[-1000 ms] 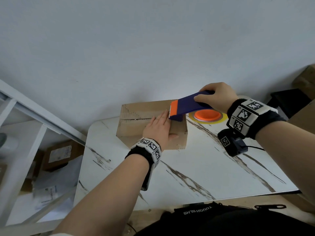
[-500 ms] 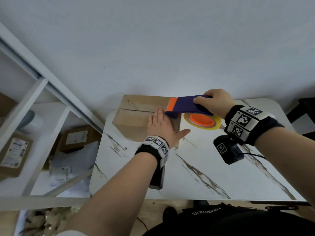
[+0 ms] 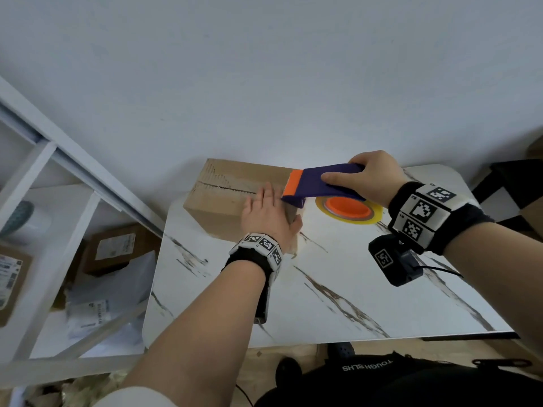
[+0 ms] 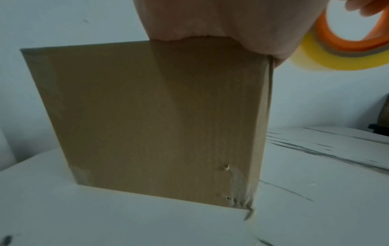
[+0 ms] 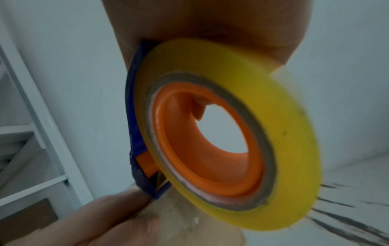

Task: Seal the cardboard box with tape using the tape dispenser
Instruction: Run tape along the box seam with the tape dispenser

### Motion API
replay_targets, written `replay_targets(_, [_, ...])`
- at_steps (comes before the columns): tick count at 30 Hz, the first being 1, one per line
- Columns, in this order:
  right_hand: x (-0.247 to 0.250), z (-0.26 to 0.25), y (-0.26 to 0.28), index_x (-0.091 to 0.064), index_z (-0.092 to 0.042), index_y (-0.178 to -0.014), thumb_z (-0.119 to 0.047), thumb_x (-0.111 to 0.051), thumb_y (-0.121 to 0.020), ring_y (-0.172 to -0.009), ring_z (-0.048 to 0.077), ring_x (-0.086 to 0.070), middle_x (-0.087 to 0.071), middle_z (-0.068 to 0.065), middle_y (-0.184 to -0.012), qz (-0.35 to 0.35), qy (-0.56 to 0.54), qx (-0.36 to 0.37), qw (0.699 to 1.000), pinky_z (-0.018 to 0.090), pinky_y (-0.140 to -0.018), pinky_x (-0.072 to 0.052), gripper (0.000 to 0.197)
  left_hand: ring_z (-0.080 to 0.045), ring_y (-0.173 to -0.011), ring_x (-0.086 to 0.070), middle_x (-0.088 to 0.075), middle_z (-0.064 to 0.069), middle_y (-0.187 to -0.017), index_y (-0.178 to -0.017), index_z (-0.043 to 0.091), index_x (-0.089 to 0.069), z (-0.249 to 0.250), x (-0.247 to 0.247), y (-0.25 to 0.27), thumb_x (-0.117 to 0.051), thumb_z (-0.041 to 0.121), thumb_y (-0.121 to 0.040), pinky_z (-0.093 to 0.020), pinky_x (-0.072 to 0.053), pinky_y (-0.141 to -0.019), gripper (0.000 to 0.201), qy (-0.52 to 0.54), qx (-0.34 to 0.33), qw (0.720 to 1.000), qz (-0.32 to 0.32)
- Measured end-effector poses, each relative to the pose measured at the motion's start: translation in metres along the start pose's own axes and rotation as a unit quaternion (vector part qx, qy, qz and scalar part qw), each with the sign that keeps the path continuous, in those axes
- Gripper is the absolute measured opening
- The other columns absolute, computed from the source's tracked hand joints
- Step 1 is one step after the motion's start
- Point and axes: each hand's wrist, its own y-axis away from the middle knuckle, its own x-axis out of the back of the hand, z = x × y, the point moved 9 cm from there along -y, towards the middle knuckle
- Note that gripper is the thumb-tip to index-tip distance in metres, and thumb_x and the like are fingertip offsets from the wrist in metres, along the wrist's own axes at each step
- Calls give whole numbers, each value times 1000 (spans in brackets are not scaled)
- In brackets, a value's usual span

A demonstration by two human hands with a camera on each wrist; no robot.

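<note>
- Nearest, a dark garment (image 3: pixel 382 386) with white lettering fills the bottom edge of the head view, in front of the white marble-patterned bench (image 3: pixel 338 304), a smooth glossy slab with dark brown veins and rounded corners.
- Both forearms reach across the bench, each wearing a black wristband set with white square-coded marker blocks (image 3: pixel 423 210).
- Further on, the left hand (image 3: pixel 269 214) lies flat on the near right part of the brown cardboard box (image 3: pixel 223 198), fingers straight and together, thumb spread over the right edge; it presses and grips nothing.
- The box is a matte, plain rectangular carton standing on the far left part of the bench; the left wrist view shows its side wall (image 4: pixel 147 116) creased and dented near the lower right corner.
- A dark jagged seam (image 3: pixel 223 188) runs along the box top, left to right, toward the fingertips.
- The right hand (image 3: pixel 370 177) is wrapped around the blue and orange plastic tape dispenser (image 3: pixel 320 183), thumb on its near face.
- The dispenser's long axis lies roughly level, left to right; its orange blade end (image 3: pixel 292 183) points left, at the box's right top edge just beside the left fingertips.
- Under it hangs the yellowish translucent tape roll (image 5: pixel 231 133) on an orange hub, jutting off the box's right side above the bench.
- Beyond stands a plain pale wall (image 3: pixel 264 69); at left, a white shelf (image 3: pixel 58 201) holds labelled parcels.
</note>
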Motion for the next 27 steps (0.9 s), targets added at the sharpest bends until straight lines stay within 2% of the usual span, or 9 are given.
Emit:
replay_targets(4, [30, 18, 8, -55, -15, -60, -45, -73, -74, -57, 17, -48, -52, 0, -59, 3, -2, -17, 1000, 25, -49, -35, 37, -20, -147, -8, -8, -6, -160, -150, 13, -10, -1, 0, -5, -31, 54, -90, -40, -7, -120, 75, -16, 0, 1000, -7])
replay_targets(7, [45, 33, 19, -65, -10, -75, -41, -72, -77, -59, 16, -50, -58, 4, -69, 5, 25, -27, 999, 19, -48, -38, 33, -21, -148, -5, -4, -7, -160, -150, 13, -6, 0, -1, -7, -29, 56, -91, -41, -6, -120, 76, -32, -5, 999, -24])
replay_targets(11, [34, 46, 16, -64, -13, -71, -45, -74, -73, -69, 23, -57, -62, 5, -70, -1, 36, -27, 999, 32, -65, -45, 34, -22, -148, -4, -2, -8, -160, -150, 14, -4, 0, 0, -7, -28, 56, -91, -43, -6, -120, 76, -42, -10, 998, -35])
replay_targets(14, [27, 53, 12, -63, -16, -68, -50, -73, -71, -69, 25, -59, -64, 6, -70, -8, 49, -45, 998, 36, -67, -48, 35, -24, -148, -3, -1, -10, -160, -150, 18, -2, 1, 0, -6, -28, 57, -91, -46, -6, -120, 75, -44, -11, 998, -38])
replay_targets(18, [19, 55, 11, -60, -16, -62, -52, -71, -70, -65, 25, -58, -60, 4, -62, -19, 58, -53, 997, 31, -61, -44, 38, -30, -147, -3, -1, -14, -159, -148, 36, 3, 5, -1, -5, -27, 56, -92, -52, -7, -118, 67, -47, -28, 997, -47])
replay_targets(20, [14, 52, 12, -60, -16, -62, -51, -69, -72, -61, 22, -57, -59, 3, -60, -26, 67, -57, 996, 28, -56, -41, 37, -31, -147, -3, 0, -14, -159, -147, 39, 1, 5, -1, -6, -28, 56, -92, -53, -6, -118, 65, -47, -28, 997, -58])
replay_targets(22, [8, 49, 14, -58, -14, -63, -46, -68, -77, -56, 17, -50, -55, 3, -59, -35, 65, -61, 995, 25, -49, -34, 36, -32, -147, -1, 1, -15, -159, -147, 38, -1, 5, -2, -7, -29, 55, -92, -54, -4, -118, 64, -52, -22, 996, -65])
replay_targets(24, [1, 49, 13, -59, -12, -66, -44, -69, -77, -57, 19, -50, -55, 5, -61, -38, 56, -61, 996, 26, -49, -33, 35, -30, -147, 1, 2, -14, -159, -148, 34, -2, 8, -2, -6, -29, 53, -93, -51, -2, -119, 64, -50, -24, 997, -56])
replay_targets(27, [-7, 53, 10, -61, -12, -69, -43, -68, -77, -56, 17, -49, -57, 5, -65, -48, 44, -72, 995, 25, -48, -33, 33, -18, -148, 1, 1, -3, -160, -150, 23, -7, 19, 0, -6, -30, 44, -96, -43, 0, -120, 63, -34, -54, 998, -21])
